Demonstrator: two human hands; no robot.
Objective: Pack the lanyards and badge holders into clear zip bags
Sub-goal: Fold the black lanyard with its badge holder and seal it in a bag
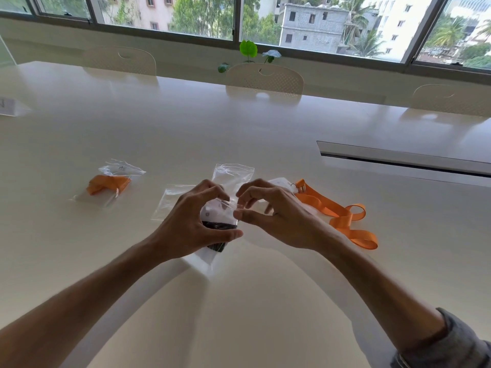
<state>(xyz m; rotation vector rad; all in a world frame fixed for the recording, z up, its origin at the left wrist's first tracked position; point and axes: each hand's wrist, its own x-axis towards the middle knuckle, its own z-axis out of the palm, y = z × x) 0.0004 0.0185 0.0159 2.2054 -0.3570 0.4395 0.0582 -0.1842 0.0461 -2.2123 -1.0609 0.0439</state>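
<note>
Clear plastic zip bags: 4 | held bag with black lanyard: left hand and right hand fingers pinching its top | loose orange ribbon lanyard: 1, right of fingers | packed orange bag: 1, left | empty flat bags: 2, behind fingers | white glossy bench

Held zip bag: middle covered by left hand; dark contents unidentifiable. Badge holder mostly behind right hand. Card cut by left edge, print unreadable. Right sleeve cropped.
</note>
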